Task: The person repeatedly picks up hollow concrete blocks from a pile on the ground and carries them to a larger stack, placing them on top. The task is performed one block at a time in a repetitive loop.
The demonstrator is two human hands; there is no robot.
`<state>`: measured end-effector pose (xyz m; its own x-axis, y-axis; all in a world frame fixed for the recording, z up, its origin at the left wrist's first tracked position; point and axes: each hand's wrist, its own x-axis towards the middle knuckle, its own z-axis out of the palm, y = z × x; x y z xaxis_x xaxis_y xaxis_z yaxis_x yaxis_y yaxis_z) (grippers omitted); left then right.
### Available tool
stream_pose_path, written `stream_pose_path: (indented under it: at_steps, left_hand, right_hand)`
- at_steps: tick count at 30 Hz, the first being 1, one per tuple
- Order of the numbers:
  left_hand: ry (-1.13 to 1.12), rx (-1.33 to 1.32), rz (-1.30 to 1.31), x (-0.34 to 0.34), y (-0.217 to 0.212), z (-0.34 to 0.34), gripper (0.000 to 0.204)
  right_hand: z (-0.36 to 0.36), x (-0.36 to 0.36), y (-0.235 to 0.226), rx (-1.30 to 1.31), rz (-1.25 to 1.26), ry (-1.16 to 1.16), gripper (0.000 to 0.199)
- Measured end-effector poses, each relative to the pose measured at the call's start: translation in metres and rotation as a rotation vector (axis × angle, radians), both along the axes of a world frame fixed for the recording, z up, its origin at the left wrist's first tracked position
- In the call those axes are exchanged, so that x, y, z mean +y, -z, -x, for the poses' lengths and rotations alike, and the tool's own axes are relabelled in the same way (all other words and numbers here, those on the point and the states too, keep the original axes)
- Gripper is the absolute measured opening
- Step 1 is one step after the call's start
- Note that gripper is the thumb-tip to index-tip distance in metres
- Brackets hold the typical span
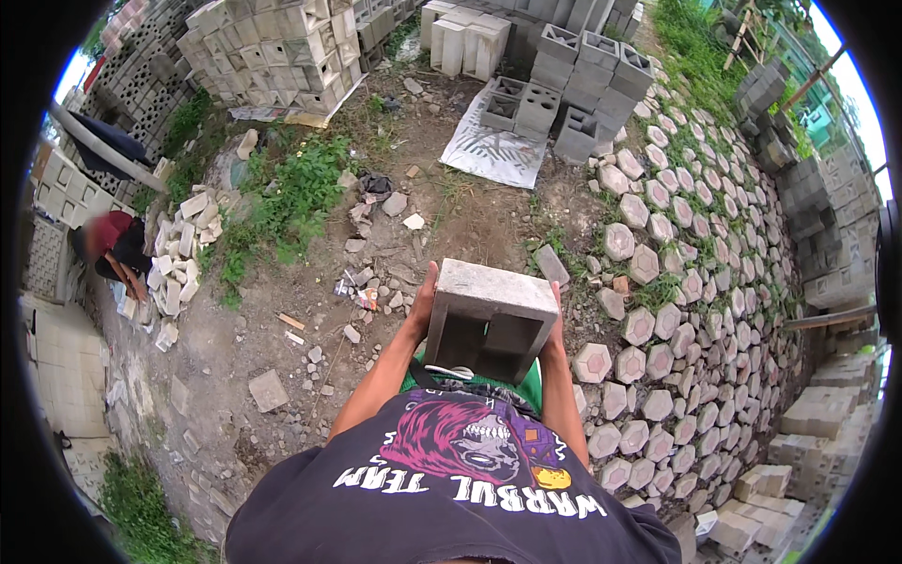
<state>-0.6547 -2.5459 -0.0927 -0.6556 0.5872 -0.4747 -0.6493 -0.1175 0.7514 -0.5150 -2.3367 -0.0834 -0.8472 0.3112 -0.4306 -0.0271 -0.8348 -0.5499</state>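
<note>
A grey hollow concrete block (498, 285) is held up in front of my body, its open cavities facing me. My left hand (426, 299) is pressed along the block's left side. On the opposite side my right hand (556, 326) grips it, with most of its fingers hidden behind the block. Both arms reach forward, and the block covers part of my green shorts (529, 383).
Hollow blocks (573, 75) are stacked ahead beside a white printed sheet (489, 155). Hexagonal pavers (658, 324) spread across the right. Rubble (376, 287) and weeds (291, 188) lie ahead left. A person in a red top (115, 230) bends by a pile of pale pieces (178, 254).
</note>
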Motion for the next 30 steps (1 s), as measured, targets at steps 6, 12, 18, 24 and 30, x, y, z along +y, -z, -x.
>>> stream_pose_path:
  at_steps: [6,12,18,24,30]
  left_hand:
    - [0.141,-0.127,-0.126,0.043,0.017,0.061,0.073]
    - [0.138,-0.215,-0.155,0.102,0.033,0.132,0.073]
    - [0.116,-0.221,-0.156,0.189,0.018,0.212,0.072]
    - [0.161,-0.228,-0.141,0.275,-0.013,0.254,0.072]
    - [0.316,-0.229,-0.138,0.369,-0.02,0.289,0.072]
  right_hand:
    - [0.041,0.032,0.007,-0.092,0.008,0.093,0.06]
    - [0.122,0.093,0.036,-0.176,-0.041,0.038,0.07]
    - [0.208,0.189,0.009,-0.267,-0.159,0.02,0.07]
    - [0.241,0.273,-0.001,-0.193,-0.025,0.079,0.064]
    - [0.24,0.328,-0.007,-0.124,0.013,0.259,0.063]
